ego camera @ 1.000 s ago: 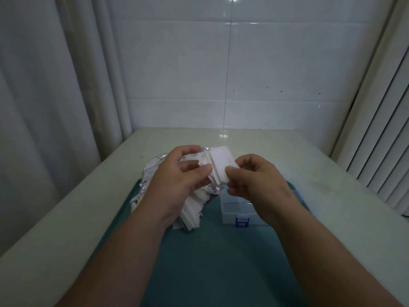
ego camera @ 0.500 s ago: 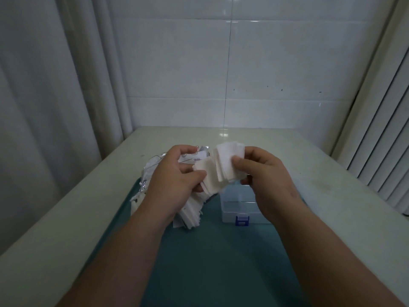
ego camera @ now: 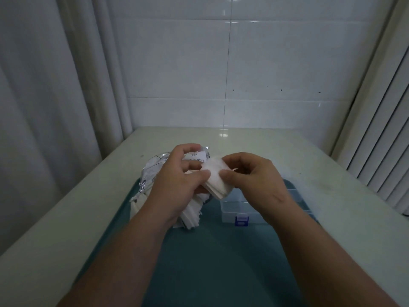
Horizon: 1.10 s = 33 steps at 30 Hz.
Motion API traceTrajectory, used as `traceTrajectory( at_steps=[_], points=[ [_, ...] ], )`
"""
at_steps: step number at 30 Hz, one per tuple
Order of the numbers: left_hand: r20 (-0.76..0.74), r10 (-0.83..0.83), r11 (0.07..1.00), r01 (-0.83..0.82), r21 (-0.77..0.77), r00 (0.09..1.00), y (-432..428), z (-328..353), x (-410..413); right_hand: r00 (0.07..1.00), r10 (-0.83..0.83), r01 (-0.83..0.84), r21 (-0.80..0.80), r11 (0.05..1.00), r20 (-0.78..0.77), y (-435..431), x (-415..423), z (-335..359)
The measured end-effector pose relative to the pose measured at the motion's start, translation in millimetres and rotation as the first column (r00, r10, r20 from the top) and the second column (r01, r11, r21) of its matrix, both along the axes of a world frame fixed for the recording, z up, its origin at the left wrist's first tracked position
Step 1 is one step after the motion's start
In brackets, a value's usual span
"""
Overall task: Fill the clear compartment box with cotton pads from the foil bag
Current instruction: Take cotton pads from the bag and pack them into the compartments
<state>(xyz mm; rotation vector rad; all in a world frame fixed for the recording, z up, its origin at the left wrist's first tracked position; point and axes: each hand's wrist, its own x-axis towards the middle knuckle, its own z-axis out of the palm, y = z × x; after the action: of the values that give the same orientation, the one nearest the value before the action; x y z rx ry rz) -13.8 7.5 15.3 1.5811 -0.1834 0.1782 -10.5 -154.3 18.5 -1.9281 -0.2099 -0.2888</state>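
White cotton pads (ego camera: 218, 180), a small stack of square ones, sit pinched between both hands above the teal tray (ego camera: 221, 262). The left hand (ego camera: 177, 185) has its grip closed on the stack's left side, thumb on top and fingers curled beneath; the right hand (ego camera: 256, 180) has its grip closed on the right side, thumb tip pressed on the top pad. How many pads the stack holds is hard to make out, since the fingers cover much of its edges.

Behind the left hand lies the foil bag (ego camera: 155, 171), crumpled and silver with blue print; the hand and wrist hide most of it, and the print is too small to read. More loose pads (ego camera: 190, 214) spill out below the left wrist onto the tray, their far part hidden.

The clear compartment box (ego camera: 234, 207) stands on the tray just under and behind the right hand, which covers most of it. Its blue latch (ego camera: 241, 220) shows at the near wall. Whether any compartment holds pads cannot be told.

The tray's near edge is cut off by the bottom of the view, and both forearms run out of the picture. Bare teal surface lies open between the forearms. The pale desk (ego camera: 309, 169) has free room beyond the hands up to the tiled wall (ego camera: 232, 74), and along both sides of the tray. A curtain (ego camera: 55, 96) hangs at the left, and slatted blinds (ego camera: 380, 140) close in on the right.
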Motion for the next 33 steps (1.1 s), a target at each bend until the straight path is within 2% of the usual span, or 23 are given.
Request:
traceTrajectory(
  at_steps=[3,6,10,15,20,27,33],
  points=[
    [0.008,0.020,1.000,-0.020,0.008,1.000,-3,-2,0,0.996,-0.001,-0.003,-0.041,0.999,-0.092,-8,4,2],
    [-0.003,0.016,1.000,-0.016,0.006,1.000,-8,-4,1,0.980,0.052,-0.052,0.006,0.999,-0.194,-16,4,4],
    [0.001,0.044,0.998,-0.044,0.045,0.999,-19,-8,4,0.987,0.038,-0.051,-0.083,0.995,-0.159,-24,5,5],
    [-0.126,-0.008,0.997,0.018,0.080,0.992,-37,-13,2,0.980,0.005,-0.046,-0.201,0.979,-0.198,-32,8,3],
    [-0.191,0.025,0.995,-0.005,0.104,0.981,-34,-19,8,0.973,-0.048,-0.015,-0.270,0.963,-0.225,-37,10,2],
    [-0.185,0.061,0.993,-0.042,0.106,0.981,-22,-17,8,0.956,-0.031,-0.066,-0.315,0.947,-0.293,-40,11,-1],
    [-0.113,0.100,0.992,-0.090,0.090,0.989,-32,-18,7,0.976,0.002,-0.065,-0.284,0.957,-0.217,-37,11,-1]
  ],
)
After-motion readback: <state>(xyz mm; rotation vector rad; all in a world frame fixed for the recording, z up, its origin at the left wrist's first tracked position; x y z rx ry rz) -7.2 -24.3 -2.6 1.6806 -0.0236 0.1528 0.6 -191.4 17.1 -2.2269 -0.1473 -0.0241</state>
